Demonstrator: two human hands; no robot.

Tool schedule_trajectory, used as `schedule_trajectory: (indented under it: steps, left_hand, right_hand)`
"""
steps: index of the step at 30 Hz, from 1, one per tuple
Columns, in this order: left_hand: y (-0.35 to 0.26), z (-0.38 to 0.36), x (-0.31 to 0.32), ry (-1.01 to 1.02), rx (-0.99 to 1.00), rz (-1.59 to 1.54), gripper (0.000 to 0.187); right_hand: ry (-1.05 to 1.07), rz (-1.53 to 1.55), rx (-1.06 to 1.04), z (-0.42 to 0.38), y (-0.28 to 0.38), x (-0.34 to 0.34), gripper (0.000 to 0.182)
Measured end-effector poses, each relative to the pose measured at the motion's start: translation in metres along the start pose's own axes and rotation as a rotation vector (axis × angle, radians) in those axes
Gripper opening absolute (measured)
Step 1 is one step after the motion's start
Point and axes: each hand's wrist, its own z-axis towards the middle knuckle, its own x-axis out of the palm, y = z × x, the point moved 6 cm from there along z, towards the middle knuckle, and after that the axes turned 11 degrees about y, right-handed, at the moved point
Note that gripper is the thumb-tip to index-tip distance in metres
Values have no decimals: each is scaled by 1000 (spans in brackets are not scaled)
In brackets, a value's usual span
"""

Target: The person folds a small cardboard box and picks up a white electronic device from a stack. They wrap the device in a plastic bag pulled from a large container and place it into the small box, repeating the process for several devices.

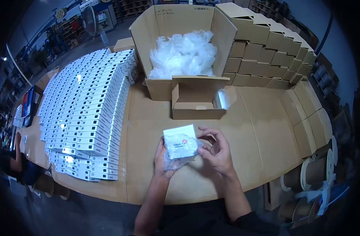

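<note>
A small white box (180, 132) with a red printed mark is partly inside a clear plastic bag (179, 160), its top end sticking out bare. My left hand (162, 159) grips the bagged box from the left and below, fingers mostly hidden behind it. At the bag's right edge, my right hand (217, 151) has its thumb and curled fingers closed on the plastic, the index finger curving near the box's top right corner. Just beyond my hands stands an open brown carton (197, 114), with one bagged white box (221, 99) upright at its right end.
Stacked white boxes (83, 106) fill the table's left side. A large carton (184, 15) of clear plastic bags (184, 55) stands behind, beside stacked brown cartons (262, 55). More cartons (306, 106) line the right edge. Another person's arm (18, 151) shows far left.
</note>
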Motion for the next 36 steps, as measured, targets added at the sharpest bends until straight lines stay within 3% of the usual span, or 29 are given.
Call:
schedule_trajectory:
  steps: [2,3,7,11,18,24,30,34,36]
  left_hand:
    - [-1,1,8,87,12,-112,40]
    - [-2,2,4,49,24,-65,35]
    - [-10,1,-14,-30,72,283,27]
    - [-20,4,-9,18,9,437,22]
    - [-29,4,-3,32,24,520,15]
    - [-19,-2,-9,-37,39,522,17]
    - [-2,-11,-6,-191,66,677,29]
    - [-7,-11,-13,-192,-102,861,15]
    - [-14,-10,-7,-187,-67,928,13]
  right_hand:
    - [-62,-25,46,-10,-10,2,34]
    - [-134,10,45,-12,-9,7,20]
    - [-187,101,75,-15,-21,2,10]
    - [-95,131,-38,-8,-13,-2,11]
    - [-57,2,28,-7,-15,0,8]
    - [-233,324,118,-15,-37,-5,8]
    - [-300,31,-27,-19,-34,14,6]
    - [-230,43,-30,-22,-41,14,9]
    - [-190,26,-36,-21,-37,15,9]
